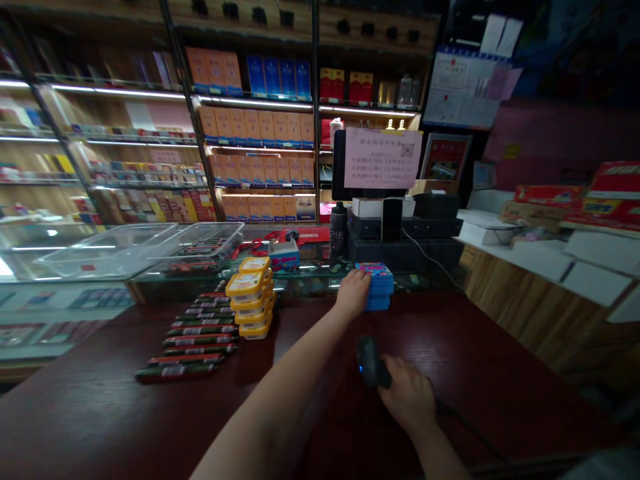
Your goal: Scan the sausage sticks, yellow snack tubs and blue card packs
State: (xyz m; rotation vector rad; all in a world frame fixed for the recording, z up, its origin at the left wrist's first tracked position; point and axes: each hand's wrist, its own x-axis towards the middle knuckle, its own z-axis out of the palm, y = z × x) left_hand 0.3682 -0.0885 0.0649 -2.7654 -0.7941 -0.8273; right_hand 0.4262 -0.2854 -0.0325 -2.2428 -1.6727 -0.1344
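My left hand [353, 293] reaches forward to a stack of small blue packets [379, 293] with colourful tops. Its fingers are curled over the stack's upper left edge; the fingertips are partly hidden. In my right hand [410, 393] is a black barcode scanner [369, 360] with a small blue light, held low above the dark red counter, its cable trailing to the lower right. Left of the packets stands a pile of yellow tubs [249, 287] with clear-white lids. Several dark wrapped sticks [200, 341] with red ends lie in a row beside the tubs.
Behind the counter [310, 407] runs a glass ledge with a small blue-pink box [284, 256], a dark bottle [339, 230] and clear plastic trays [205, 241]. A phone [391, 220] stands before a monitor bearing a pink sign [381, 160]. Stocked shelves line the back.
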